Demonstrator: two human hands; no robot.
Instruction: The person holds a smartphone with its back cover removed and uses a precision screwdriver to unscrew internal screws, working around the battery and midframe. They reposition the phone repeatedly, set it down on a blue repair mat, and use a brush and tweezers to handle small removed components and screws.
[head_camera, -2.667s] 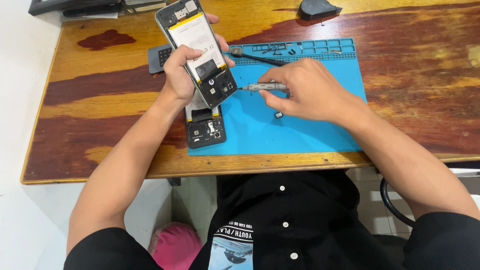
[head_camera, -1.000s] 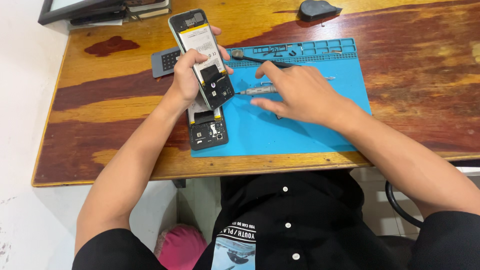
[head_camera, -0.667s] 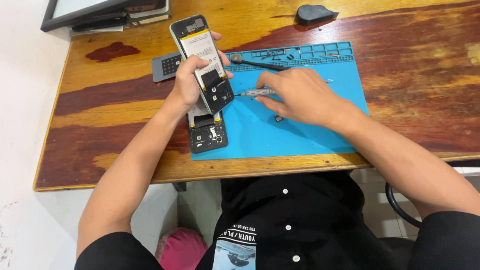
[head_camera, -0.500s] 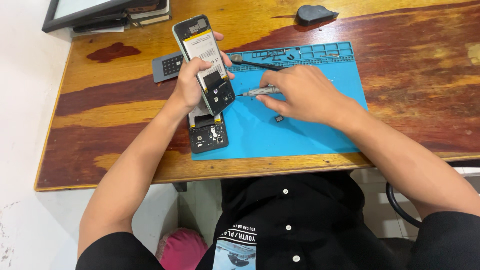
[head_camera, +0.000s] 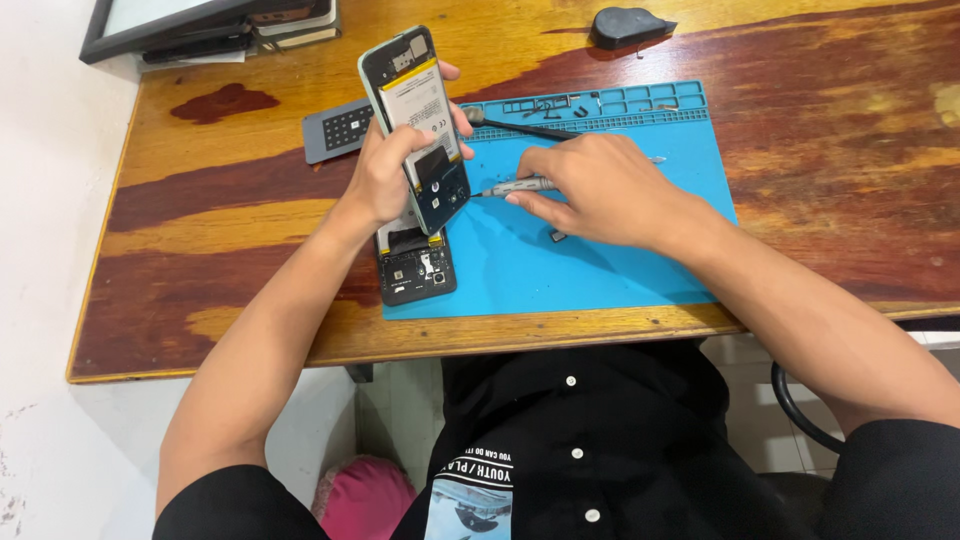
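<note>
While both hands worked above it, the table (head_camera: 200, 240) lay beneath, bearing a blue mat (head_camera: 600, 270) under the right hand. Left hand (head_camera: 385, 175): clamped around an opened phone (head_camera: 420, 125), raised and tilted, back exposed. Right hand (head_camera: 590, 190): fingers closed on a screwdriver (head_camera: 515, 187), tip toward the phone. Back cover (head_camera: 415, 270): flat, just below the left hand. Small part (head_camera: 558, 236): under the right palm.

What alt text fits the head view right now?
The left hand holds an opened phone tilted above a blue mat, while the right hand grips a screwdriver on the mat. A black phone part lies below, all on a wooden table.
</note>
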